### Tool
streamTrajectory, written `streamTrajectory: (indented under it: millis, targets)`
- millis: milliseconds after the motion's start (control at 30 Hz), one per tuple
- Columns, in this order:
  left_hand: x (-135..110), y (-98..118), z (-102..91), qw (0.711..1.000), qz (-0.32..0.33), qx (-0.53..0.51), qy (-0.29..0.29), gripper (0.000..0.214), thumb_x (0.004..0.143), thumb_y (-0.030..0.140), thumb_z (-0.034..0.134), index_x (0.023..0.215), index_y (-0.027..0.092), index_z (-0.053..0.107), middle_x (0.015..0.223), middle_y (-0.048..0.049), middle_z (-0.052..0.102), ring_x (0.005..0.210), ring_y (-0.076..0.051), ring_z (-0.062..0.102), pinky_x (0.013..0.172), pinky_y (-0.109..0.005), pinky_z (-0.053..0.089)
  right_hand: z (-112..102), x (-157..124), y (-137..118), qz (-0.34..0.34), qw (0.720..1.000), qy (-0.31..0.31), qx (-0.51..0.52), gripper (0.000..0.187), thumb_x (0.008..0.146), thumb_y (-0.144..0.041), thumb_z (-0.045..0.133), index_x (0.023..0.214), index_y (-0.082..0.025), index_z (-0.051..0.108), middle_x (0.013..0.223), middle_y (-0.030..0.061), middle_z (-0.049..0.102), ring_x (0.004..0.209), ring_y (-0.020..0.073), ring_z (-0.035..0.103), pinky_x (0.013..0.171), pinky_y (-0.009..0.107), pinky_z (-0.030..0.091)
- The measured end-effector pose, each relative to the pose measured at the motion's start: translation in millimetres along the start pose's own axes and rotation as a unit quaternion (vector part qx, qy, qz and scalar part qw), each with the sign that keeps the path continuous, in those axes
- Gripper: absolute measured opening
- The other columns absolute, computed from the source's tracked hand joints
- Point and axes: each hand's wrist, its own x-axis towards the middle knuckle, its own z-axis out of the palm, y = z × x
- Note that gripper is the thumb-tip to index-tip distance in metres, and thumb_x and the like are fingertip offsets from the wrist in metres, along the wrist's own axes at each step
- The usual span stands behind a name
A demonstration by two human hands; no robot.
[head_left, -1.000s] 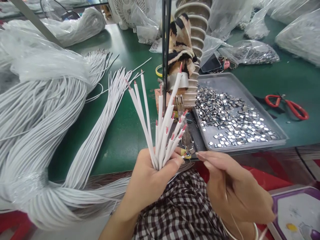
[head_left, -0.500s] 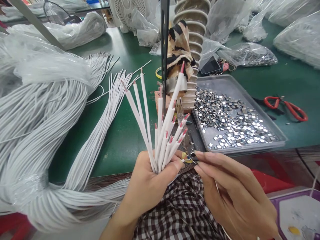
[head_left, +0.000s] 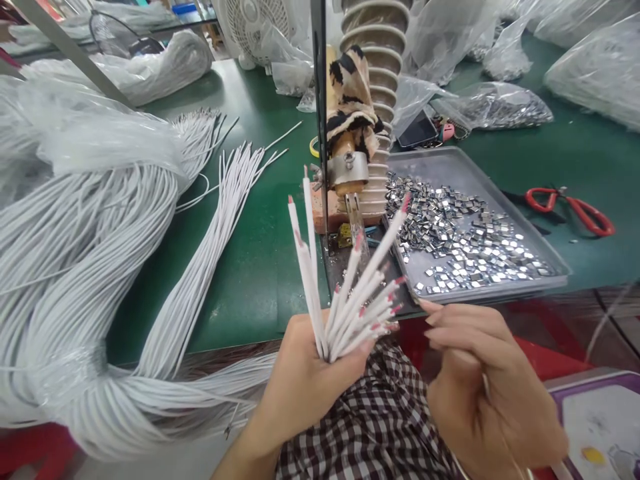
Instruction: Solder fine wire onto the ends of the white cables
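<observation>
head view, left to right: loose white cable coils [head_left: 75,267] cover the desk [head_left: 255,267] at far left. left hand [head_left: 305,380] has its fingers closed round a fan of white wires [head_left: 345,300] with red tips, now tilted lower and rightward than a second ago. right hand [head_left: 480,387] has drawn back from the tips, fingers loosely curled, holding nothing i can make out. tray of metal clips [head_left: 465,233] lies just beyond; red scissors [head_left: 570,210] well right. open room only at the desk's near edge.
</observation>
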Motion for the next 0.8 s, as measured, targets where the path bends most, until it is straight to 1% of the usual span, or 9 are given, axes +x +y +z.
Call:
streamTrajectory:
  millis: [100, 167, 233, 300, 367, 467, 533, 600, 800]
  targets:
    - [-8.2, -7.3, 7.9, 0.997, 0.054, -0.008, -0.060, 0.014, 0.091, 0.015, 0.063, 0.083, 0.021, 0.072, 0.091, 0.0010, 0.078, 0.083, -0.015, 0.071, 0.080, -0.021, 0.052, -4.4, 10.3, -8.1, -0.021, 0.996, -0.068, 0.049, 0.022, 0.083, -0.004, 0.062, 0.100, -0.019, 0.065, 0.090, 0.0039, 0.069, 0.090, 0.0189, 0.066, 0.087, 0.037, 0.056]
    - [-13.7, -13.4, 11.5, 0.994, 0.074, -0.005, -0.077, 0.016, 0.093, 0.016, 0.062, 0.081, 0.020, 0.073, 0.091, -0.0018, 0.078, 0.083, -0.016, 0.072, 0.078, -0.022, 0.053, -7.4, 16.4, -13.3, -0.001, 0.987, -0.105, 0.118, 0.018, 0.084, -0.004, 0.062, 0.094, -0.020, 0.065, 0.083, 0.0010, 0.068, 0.081, 0.0153, 0.064, 0.079, 0.032, 0.056]
    - [-17.7, -18.2, 12.6, 0.994, 0.079, 0.015, -0.072, 0.021, 0.095, 0.017, 0.059, 0.081, 0.019, 0.075, 0.097, -0.0055, 0.077, 0.089, -0.019, 0.071, 0.081, -0.025, 0.054, -10.5, 19.2, -16.1, 0.030, 0.981, -0.117, 0.153, 0.016, 0.085, -0.005, 0.062, 0.091, -0.019, 0.065, 0.078, 0.0001, 0.067, 0.076, 0.0137, 0.062, 0.073, 0.029, 0.055]
    - [-19.8, -19.8, 11.9, 0.994, 0.083, 0.035, -0.056, 0.021, 0.097, 0.020, 0.057, 0.093, 0.021, 0.078, 0.101, -0.0082, 0.076, 0.093, -0.021, 0.070, 0.082, -0.027, 0.054, -13.0, 19.1, -16.7, 0.037, 0.981, -0.133, 0.133, 0.013, 0.085, -0.007, 0.064, 0.090, -0.018, 0.067, 0.078, 0.0009, 0.067, 0.076, 0.0136, 0.062, 0.070, 0.027, 0.055]
    - [-20.8, -18.3, 10.9, 0.994, 0.097, 0.036, -0.032, 0.021, 0.098, 0.028, 0.058, 0.102, 0.022, 0.078, 0.095, -0.0081, 0.075, 0.085, -0.020, 0.070, 0.075, -0.027, 0.054, -14.0, 17.4, -16.2, 0.020, 0.983, -0.158, 0.090, 0.010, 0.085, -0.009, 0.066, 0.089, -0.018, 0.068, 0.077, 0.0011, 0.067, 0.074, 0.0129, 0.063, 0.069, 0.026, 0.054]
    - [-21.7, -14.1, 10.6, 0.992, 0.125, 0.029, 0.014, 0.023, 0.096, 0.035, 0.061, 0.086, 0.020, 0.075, 0.074, -0.0035, 0.069, 0.066, -0.016, 0.064, 0.061, -0.025, 0.049, -13.1, 15.2, -16.1, 0.013, 0.983, -0.166, 0.080, 0.007, 0.086, -0.011, 0.068, 0.087, -0.018, 0.069, 0.073, -0.0002, 0.069, 0.069, 0.0110, 0.064, 0.066, 0.024, 0.054]
    - [-22.8, -13.0, 11.0, 0.991, 0.126, 0.038, 0.036, 0.024, 0.097, 0.031, 0.060, 0.079, 0.020, 0.072, 0.072, -0.0022, 0.066, 0.065, -0.015, 0.062, 0.060, -0.025, 0.046, -12.1, 14.9, -17.7, 0.025, 0.983, -0.154, 0.097, 0.007, 0.087, -0.011, 0.068, 0.086, -0.018, 0.070, 0.072, -0.0005, 0.070, 0.066, 0.0103, 0.065, 0.064, 0.022, 0.054]
    - [-24.3, -14.5, 11.3, 0.991, 0.115, 0.048, 0.045, 0.019, 0.097, 0.024, 0.059, 0.083, 0.021, 0.071, 0.076, -0.0020, 0.065, 0.069, -0.016, 0.062, 0.064, -0.026, 0.046, -11.6, 15.7, -20.5, 0.052, 0.980, -0.160, 0.109, 0.012, 0.087, -0.009, 0.067, 0.086, -0.019, 0.073, 0.069, -0.0007, 0.071, 0.064, 0.0106, 0.067, 0.063, 0.021, 0.055]
    - [-26.0, -23.4, 11.5, 0.992, 0.111, 0.050, 0.032, 0.019, 0.094, 0.009, 0.057, 0.090, 0.023, 0.070, 0.082, -0.0020, 0.065, 0.081, -0.019, 0.062, 0.074, -0.029, 0.045, -10.9, 17.4, -24.6, 0.152, 0.956, -0.186, 0.167, 0.023, 0.086, -0.005, 0.058, 0.077, -0.020, 0.074, 0.070, 0.0009, 0.074, 0.060, 0.0110, 0.068, 0.054, 0.018, 0.054]
